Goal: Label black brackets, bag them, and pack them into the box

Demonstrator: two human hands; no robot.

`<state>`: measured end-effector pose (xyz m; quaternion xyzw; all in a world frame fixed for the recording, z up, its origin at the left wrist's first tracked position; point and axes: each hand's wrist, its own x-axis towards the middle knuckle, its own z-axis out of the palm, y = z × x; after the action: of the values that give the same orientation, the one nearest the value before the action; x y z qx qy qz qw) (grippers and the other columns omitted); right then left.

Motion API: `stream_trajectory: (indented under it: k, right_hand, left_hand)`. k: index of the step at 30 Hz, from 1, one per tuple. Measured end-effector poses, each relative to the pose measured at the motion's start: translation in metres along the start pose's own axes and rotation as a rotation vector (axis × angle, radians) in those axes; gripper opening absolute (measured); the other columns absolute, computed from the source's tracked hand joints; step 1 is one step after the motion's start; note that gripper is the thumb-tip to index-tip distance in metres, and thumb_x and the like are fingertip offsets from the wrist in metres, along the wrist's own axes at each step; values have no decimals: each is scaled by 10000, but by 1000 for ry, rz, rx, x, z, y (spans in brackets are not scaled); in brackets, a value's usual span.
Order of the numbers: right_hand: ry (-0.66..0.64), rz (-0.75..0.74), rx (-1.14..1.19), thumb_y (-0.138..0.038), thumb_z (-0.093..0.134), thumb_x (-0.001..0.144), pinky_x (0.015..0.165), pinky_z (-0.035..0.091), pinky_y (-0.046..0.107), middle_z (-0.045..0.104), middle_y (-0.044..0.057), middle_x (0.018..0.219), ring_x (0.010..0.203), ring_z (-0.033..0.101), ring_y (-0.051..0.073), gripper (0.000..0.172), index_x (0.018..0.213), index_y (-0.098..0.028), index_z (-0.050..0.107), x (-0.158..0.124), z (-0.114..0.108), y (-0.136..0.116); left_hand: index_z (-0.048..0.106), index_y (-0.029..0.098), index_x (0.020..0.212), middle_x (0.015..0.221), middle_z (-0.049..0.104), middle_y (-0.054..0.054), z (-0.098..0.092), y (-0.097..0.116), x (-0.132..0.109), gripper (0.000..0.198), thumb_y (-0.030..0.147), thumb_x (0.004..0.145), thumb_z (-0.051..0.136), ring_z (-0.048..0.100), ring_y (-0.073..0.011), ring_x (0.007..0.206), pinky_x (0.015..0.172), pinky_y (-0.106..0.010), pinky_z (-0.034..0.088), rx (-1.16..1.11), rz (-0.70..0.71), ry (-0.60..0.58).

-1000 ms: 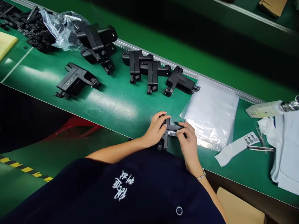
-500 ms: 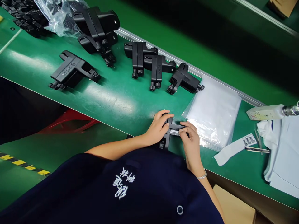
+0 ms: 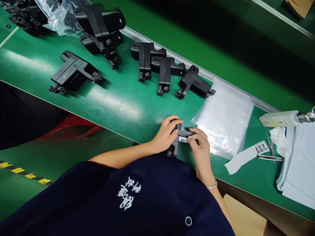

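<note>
At the front edge of the green bench lies a black plastic bracket (image 3: 175, 148), with a small white-and-black label (image 3: 183, 139) on its crosspiece. My left hand (image 3: 164, 135) grips the bracket's left part, fingers over its far end and thumb along the near side. My right hand (image 3: 200, 143) is closed round the right end of the crosspiece. Its thumb and forefinger press at the label's right end and cover part of the bracket. Similar black brackets (image 3: 167, 73), some marked BOSCH, lie farther back, and another bracket (image 3: 71, 72) lies to the left.
Clear plastic bags (image 3: 225, 114) lie right of my hands. Beyond are a label strip (image 3: 246, 159), tweezers (image 3: 270, 158), a pump bottle (image 3: 279, 118) and white paper (image 3: 299, 170). More brackets (image 3: 100, 26) and crumpled plastic (image 3: 60, 18) sit at the back left.
The view has shifted very slightly. Both hands keep the same hold on the bracket, and the label stays in place.
</note>
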<state>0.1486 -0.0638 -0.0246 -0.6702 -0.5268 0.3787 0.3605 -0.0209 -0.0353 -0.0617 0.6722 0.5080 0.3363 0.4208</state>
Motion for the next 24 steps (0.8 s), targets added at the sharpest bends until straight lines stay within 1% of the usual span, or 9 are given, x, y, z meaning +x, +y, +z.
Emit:
stream_trajectory:
  k: [4, 7, 15, 24]
  right_hand:
    - [-2, -11, -12, -278, 600, 852, 1081, 341, 502, 683, 63, 1170, 1234, 509, 281, 202, 657, -232, 574, 0, 1, 2]
    - [-2, -19, -12, -276, 601, 851, 1078, 341, 498, 687, 62, 1161, 1228, 512, 279, 209, 649, -230, 567, 0, 0, 2]
    - [-11, -3, -16, -278, 603, 855, 1087, 335, 494, 681, 63, 1172, 1231, 505, 272, 205, 659, -228, 568, 0, 0, -1]
    - [-11, 1, -13, -281, 601, 857, 1082, 343, 503, 680, 67, 1164, 1233, 504, 279, 206, 660, -232, 571, 1, 0, -1]
  left_hand:
    - [528, 253, 1309, 1435, 445, -104, 0, 0, 0, 395, 167, 936, 429, 412, -253, 1385, 1179, -482, 359, -1, 2, -3]
    - [531, 233, 1303, 1429, 446, -116, 0, 0, 0, 386, 167, 937, 428, 418, -254, 1380, 1176, -477, 362, -5, 15, 3]
    - [539, 212, 1291, 1417, 453, -126, 0, 0, 0, 378, 162, 932, 427, 431, -260, 1371, 1167, -482, 378, -8, 20, 12]
    - [534, 224, 1295, 1416, 456, -120, 0, -1, 0, 378, 166, 936, 432, 439, -253, 1369, 1162, -482, 391, 5, 28, 15]
